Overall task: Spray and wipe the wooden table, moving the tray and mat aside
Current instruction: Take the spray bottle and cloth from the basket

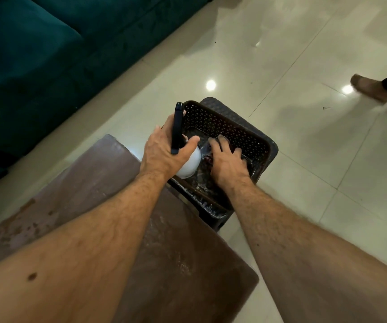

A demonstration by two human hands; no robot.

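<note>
My left hand (164, 152) grips a spray bottle (189, 165) with a white body and a black trigger head (178, 127), held over the near-left part of a dark brown perforated basket (225, 127). My right hand (227, 159) reaches into the basket with fingers spread, touching something dark on its bottom; what it is cannot be made out. The basket stands on a dark stool (273, 148) just past the far end of the wooden table (90, 183), whose brown top shows stains and wet streaks.
A teal sofa (48, 54) runs along the left, close to the table. Glossy cream floor tiles (304, 159) spread to the right. Another person's foot and dark trouser leg (374, 86) stand at the far right edge.
</note>
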